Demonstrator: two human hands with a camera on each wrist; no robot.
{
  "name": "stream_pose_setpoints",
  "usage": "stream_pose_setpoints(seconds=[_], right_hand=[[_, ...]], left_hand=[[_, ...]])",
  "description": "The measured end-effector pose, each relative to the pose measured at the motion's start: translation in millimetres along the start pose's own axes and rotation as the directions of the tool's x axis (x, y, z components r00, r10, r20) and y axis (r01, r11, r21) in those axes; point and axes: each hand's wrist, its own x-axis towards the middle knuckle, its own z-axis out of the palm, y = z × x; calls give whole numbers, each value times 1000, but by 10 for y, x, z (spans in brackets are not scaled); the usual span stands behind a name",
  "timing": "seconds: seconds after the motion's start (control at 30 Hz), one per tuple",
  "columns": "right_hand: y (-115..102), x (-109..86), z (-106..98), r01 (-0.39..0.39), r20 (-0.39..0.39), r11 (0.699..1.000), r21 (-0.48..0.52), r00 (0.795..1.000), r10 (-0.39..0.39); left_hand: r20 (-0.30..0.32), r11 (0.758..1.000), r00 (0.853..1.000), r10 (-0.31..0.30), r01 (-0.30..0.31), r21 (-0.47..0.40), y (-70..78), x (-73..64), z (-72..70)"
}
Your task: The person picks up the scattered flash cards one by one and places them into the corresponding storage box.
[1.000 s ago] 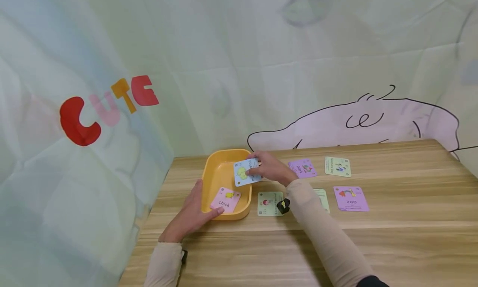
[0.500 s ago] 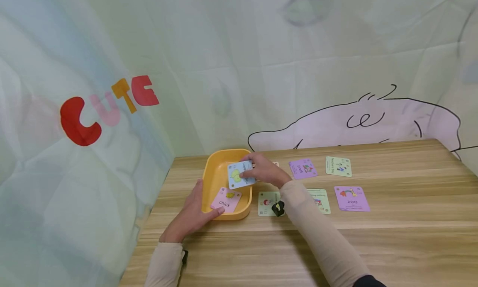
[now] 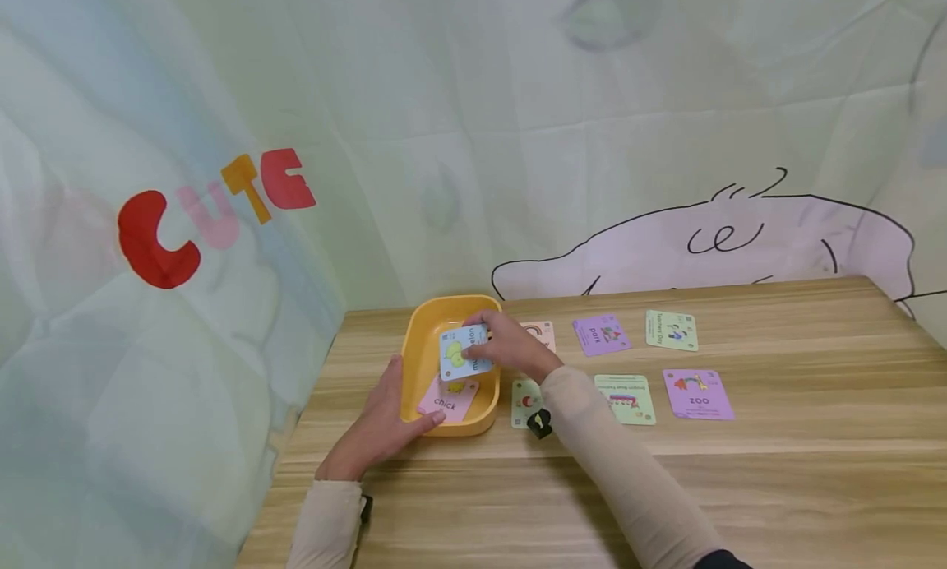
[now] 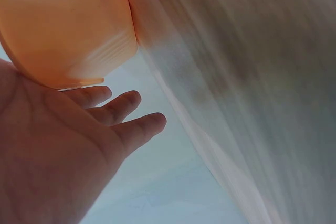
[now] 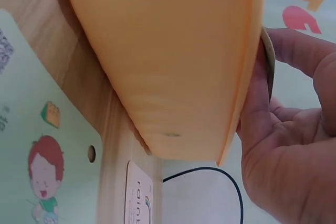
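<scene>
In the head view a yellow tray (image 3: 477, 427) stands at the left of the table, a pink chick card (image 3: 446, 404) lying in its near end. My left hand (image 3: 379, 429) rests against the tray's left side, thumb at the near rim; in the left wrist view its fingers (image 4: 140, 129) extend fairly straight beside the wall. Over the tray my right hand (image 3: 510, 344) pinches a light blue melon card (image 3: 451, 357), which covers the chick card's top edge. The right wrist view shows this card (image 5: 270, 59) edge-on between thumb and finger, above the tray's rim.
Right of the tray lie a rainbow card (image 3: 543, 332), a purple park card (image 3: 602, 335), a Teachers' Day card (image 3: 672, 330), a green festival card (image 3: 524, 404), a Dragon Boat Festival card (image 3: 627, 399) and a purple zoo card (image 3: 698, 394). A printed curtain (image 3: 414, 166) stands behind the table.
My right hand has moved left with the melon card, bringing it further over the tray. More of the rainbow and Dragon Boat cards now shows. My left hand and the tray stay put.
</scene>
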Motion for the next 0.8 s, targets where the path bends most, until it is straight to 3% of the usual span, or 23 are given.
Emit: stream_pose_setpoints(seconds=[0.13,0.37,0.8], right_hand=[[-17,-4,27,-8,-2,1000,-17,1000,8],[-30,2,32,-47,-7,998,-49,999,46],[18,-23,21,-70,-6,997,-42,998,70]], left_hand=[[-11,1000,1000,21,-21,6,-4,3,-21],[16,999,999,-36,36,33,-9,-4,-36],[13,999,999,-32,32,21,-12,1,-5]])
